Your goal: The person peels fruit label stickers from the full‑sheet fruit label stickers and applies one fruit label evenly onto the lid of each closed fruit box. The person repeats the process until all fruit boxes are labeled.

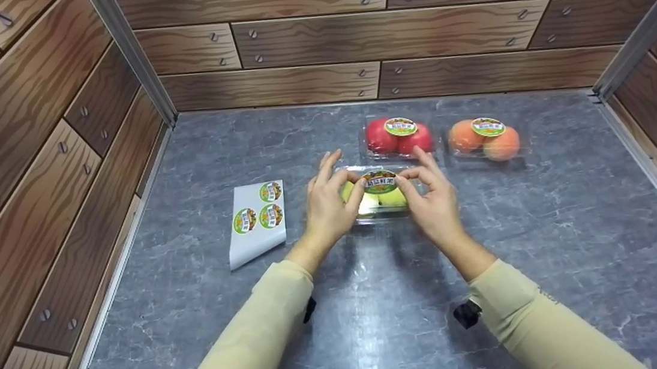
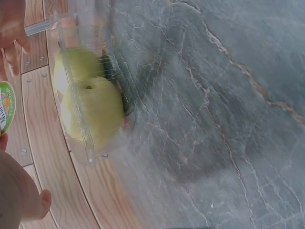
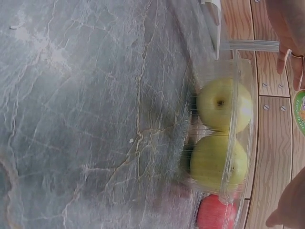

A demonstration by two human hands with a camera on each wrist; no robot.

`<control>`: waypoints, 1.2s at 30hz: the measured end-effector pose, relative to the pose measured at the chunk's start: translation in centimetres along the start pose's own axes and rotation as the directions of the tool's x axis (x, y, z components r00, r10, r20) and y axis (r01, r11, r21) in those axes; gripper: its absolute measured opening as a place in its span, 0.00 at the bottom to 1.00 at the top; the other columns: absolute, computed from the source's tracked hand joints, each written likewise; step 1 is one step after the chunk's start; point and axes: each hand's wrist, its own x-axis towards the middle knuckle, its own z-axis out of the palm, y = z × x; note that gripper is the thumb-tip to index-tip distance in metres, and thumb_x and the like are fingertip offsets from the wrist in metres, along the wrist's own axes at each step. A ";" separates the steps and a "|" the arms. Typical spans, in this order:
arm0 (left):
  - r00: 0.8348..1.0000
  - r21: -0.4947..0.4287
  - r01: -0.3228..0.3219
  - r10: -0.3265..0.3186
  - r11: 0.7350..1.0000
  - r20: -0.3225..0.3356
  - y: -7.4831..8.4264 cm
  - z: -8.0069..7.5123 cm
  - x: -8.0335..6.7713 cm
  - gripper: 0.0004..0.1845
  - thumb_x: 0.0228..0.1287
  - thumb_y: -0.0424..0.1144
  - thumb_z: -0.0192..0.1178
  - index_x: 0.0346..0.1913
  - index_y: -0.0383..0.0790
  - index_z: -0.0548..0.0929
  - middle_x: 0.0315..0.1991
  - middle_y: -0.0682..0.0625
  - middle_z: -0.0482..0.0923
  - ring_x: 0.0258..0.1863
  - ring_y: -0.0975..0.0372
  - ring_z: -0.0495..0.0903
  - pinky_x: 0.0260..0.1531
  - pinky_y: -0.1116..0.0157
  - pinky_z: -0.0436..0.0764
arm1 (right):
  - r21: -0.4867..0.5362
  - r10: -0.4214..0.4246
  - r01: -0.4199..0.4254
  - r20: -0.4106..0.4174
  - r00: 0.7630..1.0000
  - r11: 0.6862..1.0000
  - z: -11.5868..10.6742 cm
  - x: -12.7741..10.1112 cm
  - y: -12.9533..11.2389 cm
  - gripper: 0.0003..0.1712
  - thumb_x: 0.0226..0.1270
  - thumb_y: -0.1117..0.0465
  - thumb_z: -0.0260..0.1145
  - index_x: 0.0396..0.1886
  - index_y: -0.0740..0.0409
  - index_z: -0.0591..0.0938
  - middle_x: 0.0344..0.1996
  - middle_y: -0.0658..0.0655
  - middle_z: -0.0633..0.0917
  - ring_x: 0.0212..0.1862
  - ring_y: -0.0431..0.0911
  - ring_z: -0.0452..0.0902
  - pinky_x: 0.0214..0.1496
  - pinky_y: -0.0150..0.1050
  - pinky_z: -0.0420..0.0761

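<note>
An oval fruit-label sticker is stretched between both hands, over a clear plastic clamshell box. My left hand pinches its left edge between thumb and forefinger. On the opposite edge, my right hand pinches in the same way, other fingers raised. Two yellow-green apples lie side by side inside the closed box. In the left wrist view the sticker hangs above the lid, apart from it; only part of it shows there.
Left of the box lies a white backing sheet with three similar stickers, its front edge curled. Behind stand two labelled clear boxes, one with red apples, the other with peach-coloured fruits. Wood-patterned panels wall in the grey marbled table.
</note>
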 end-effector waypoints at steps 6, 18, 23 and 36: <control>1.000 -0.002 0.011 -0.011 1.000 -0.018 0.1 0.4 0.4 0.09 0.71 0.41 0.69 0.33 0.41 0.84 0.72 0.36 0.75 0.76 0.40 0.68 0.67 0.37 0.71 | -0.083 0.011 -0.013 -0.031 0.999 0.996 0.2 0.3 -0.3 0.05 0.69 0.65 0.75 0.36 0.63 0.88 0.75 0.66 0.74 0.80 0.67 0.58 0.83 0.59 0.53; 0.996 0.139 0.054 -0.063 0.989 0.068 -0.1 1.1 1.4 0.11 0.74 0.44 0.67 0.33 0.42 0.85 0.76 0.36 0.69 0.80 0.41 0.61 0.73 0.38 0.65 | -0.225 0.060 -0.058 -0.001 0.998 0.973 0.3 0.8 0.2 0.07 0.70 0.62 0.74 0.36 0.63 0.87 0.75 0.66 0.73 0.80 0.68 0.58 0.83 0.62 0.52; 0.987 0.184 0.089 -0.112 0.979 0.116 0.1 1.3 1.8 0.12 0.76 0.47 0.64 0.35 0.44 0.85 0.79 0.38 0.66 0.82 0.45 0.57 0.76 0.41 0.61 | -0.235 0.072 -0.070 0.000 0.997 0.970 0.3 1.1 0.4 0.08 0.70 0.63 0.73 0.35 0.64 0.87 0.75 0.67 0.73 0.80 0.68 0.57 0.83 0.61 0.51; 0.984 0.213 0.094 -0.123 0.972 0.127 -0.4 1.9 1.7 0.13 0.75 0.47 0.65 0.35 0.43 0.85 0.78 0.37 0.67 0.81 0.42 0.59 0.75 0.41 0.62 | -0.268 0.110 -0.102 0.018 0.994 0.958 0.9 1.1 1.5 0.09 0.71 0.62 0.71 0.34 0.65 0.86 0.74 0.70 0.73 0.79 0.72 0.57 0.80 0.72 0.43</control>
